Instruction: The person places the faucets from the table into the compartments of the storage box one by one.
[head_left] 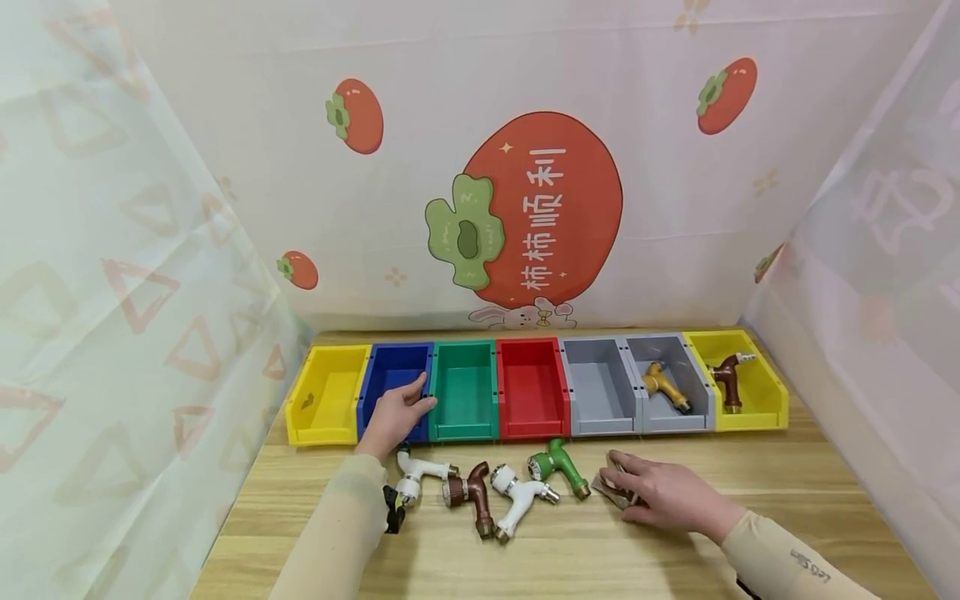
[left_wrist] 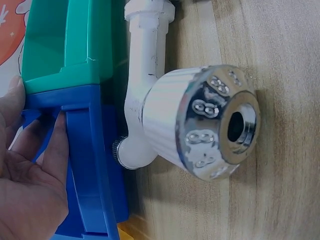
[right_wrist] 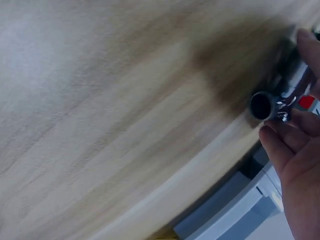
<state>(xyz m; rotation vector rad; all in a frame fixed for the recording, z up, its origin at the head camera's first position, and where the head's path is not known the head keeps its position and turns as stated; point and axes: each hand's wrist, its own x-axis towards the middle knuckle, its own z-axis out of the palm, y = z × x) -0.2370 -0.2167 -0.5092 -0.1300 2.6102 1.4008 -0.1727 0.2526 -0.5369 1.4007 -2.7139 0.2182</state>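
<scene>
My left hand (head_left: 397, 415) reaches over the blue bin (head_left: 431, 429). In the left wrist view its fingers (left_wrist: 54, 150) extend into that bin by the wall shared with the green bin (left_wrist: 75, 75), and nothing shows held in them. Just in front of the bin lies a white tap (left_wrist: 165, 105) with a chrome-faced knob. On the right, my right hand (head_left: 667, 493) grips a shiny metal tap (head_left: 613, 493) low over the table. The right wrist view has its dark round opening (right_wrist: 262, 106) facing out between thumb and fingers; the hand covers much of it.
A brown tap (head_left: 480, 498), another white tap (head_left: 519, 498) and a green tap (head_left: 558, 463) lie mid-table. Behind them runs a row of coloured bins. A yellow tap (head_left: 663, 386) sits in a grey bin, a brown tap (head_left: 729, 385) in the right yellow bin (head_left: 772, 406).
</scene>
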